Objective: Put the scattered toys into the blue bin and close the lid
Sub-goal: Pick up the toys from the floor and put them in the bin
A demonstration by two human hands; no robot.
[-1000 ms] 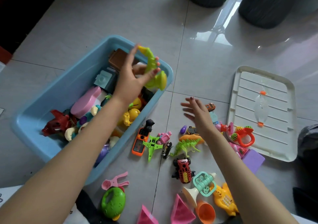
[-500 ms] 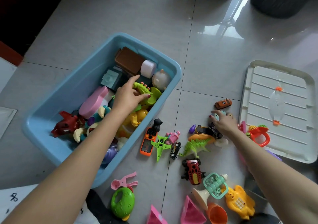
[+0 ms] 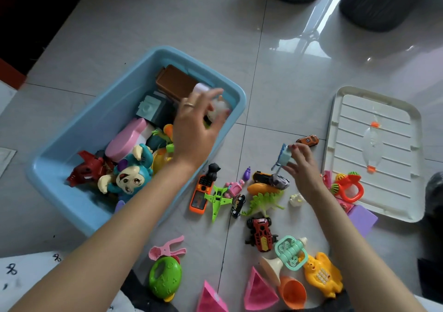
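- The blue bin sits on the tiled floor to the person's left, lid off, already holding a layer of toys, among them a red shark-like figure and a blue monkey.
- The left hand hovers over the bin's near-right corner, fingers loosely spread and holding nothing that shows; motion blur hides the fingertips.
- The right hand pinches a small light-blue toy between thumb and fingertips, lifted clear of the floor, probably bound for the bin.
- The white lid lies flat and well apart to the right, ribbed side up with orange clips; it looks parked there to keep the bin open until the toys are in.
- Scattered toys lie between bin and lid: an orange phone, a green plane, a spiky green dinosaur, a red truck, a yellow bear phone and pink cones.
- Nearly everything looks like hard, glossy moulded plastic, light and rigid, easy to pinch; the thin wings and spikes may snag on neighbours.
- The floor is polished, so small wheeled cars could roll if nudged.
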